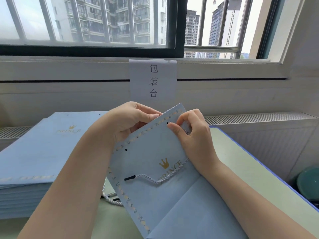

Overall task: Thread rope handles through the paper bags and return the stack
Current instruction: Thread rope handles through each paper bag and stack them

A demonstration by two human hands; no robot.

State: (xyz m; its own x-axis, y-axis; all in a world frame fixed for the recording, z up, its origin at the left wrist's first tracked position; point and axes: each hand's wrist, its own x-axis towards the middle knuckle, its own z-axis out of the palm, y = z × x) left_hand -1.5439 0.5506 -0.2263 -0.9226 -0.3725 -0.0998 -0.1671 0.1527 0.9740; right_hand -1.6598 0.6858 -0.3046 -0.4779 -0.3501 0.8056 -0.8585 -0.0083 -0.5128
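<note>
Both hands keep a closed grip: the left hand point(128, 123) pinches the top edge of the flat light-blue paper bag with gold crown print point(155, 171), and the right hand point(191, 135) pinches the white twisted rope handle point(155, 179) at the upper punched hole. The bag stands tilted above the pale green surface point(241, 169). A stack of same blue paper bags point(34, 161) lies left, near the surface edge. Another rope piece point(108, 197) lies between them.
</note>
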